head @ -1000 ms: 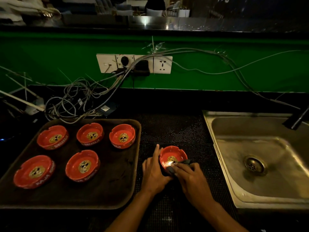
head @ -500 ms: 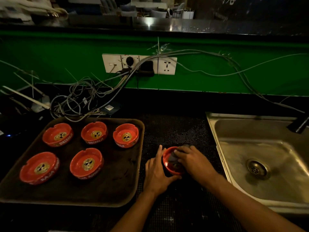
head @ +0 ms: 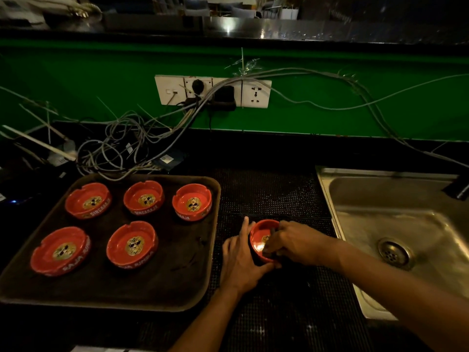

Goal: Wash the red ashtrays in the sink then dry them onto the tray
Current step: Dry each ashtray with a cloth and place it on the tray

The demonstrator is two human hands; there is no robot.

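The left hand [head: 241, 260] cups an ashtray [head: 260, 240] on the mat [head: 274, 194]; the right hand [head: 291, 242] presses what may be a dark cloth [head: 269, 254] inside. Five ashtrays [head: 132, 246] sit on the tray [head: 152, 298].

"SINGARAJA" is printed in white on the sides of the red ashtrays [head: 88, 200] on the tray.

left hand [head: 241, 260] steadies ashtray [head: 260, 241] | right hand [head: 291, 243] inside it
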